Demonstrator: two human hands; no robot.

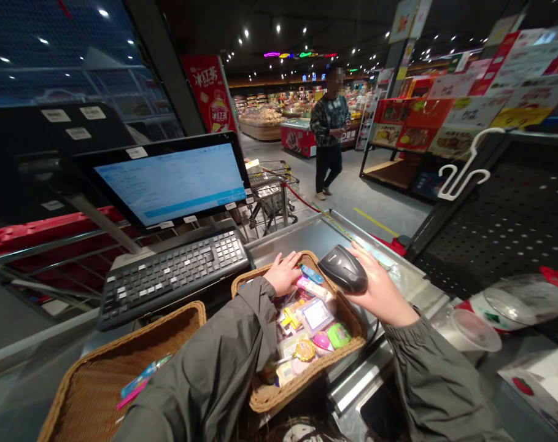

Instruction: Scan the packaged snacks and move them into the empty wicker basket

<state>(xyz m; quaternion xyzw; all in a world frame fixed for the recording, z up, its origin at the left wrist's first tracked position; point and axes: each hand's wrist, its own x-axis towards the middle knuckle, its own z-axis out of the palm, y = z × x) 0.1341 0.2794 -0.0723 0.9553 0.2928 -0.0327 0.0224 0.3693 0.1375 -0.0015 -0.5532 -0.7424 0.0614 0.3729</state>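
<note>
A wicker basket (301,387) full of small colourful packages stands before me on the counter. My left hand (284,274) reaches over its far part, fingers stretched out beside a blue package (312,274) and a pink-and-white package (314,288). Whether its fingertips touch them I cannot tell. My right hand (382,291) is wrapped round a black barcode scanner (342,268), held above the basket's right rim with its front towards the left. Inside the basket lie a white-labelled pack (316,315) and a green rounded item (338,335).
Left of the basket are a keyboard (172,273) and a lit monitor (172,178). A second wicker basket (83,374) holds a few small items at lower left. Plastic tubs (472,331) stand right. Beyond the metal counter (283,239), a person (328,129) stands in the aisle near a shopping cart (272,190).
</note>
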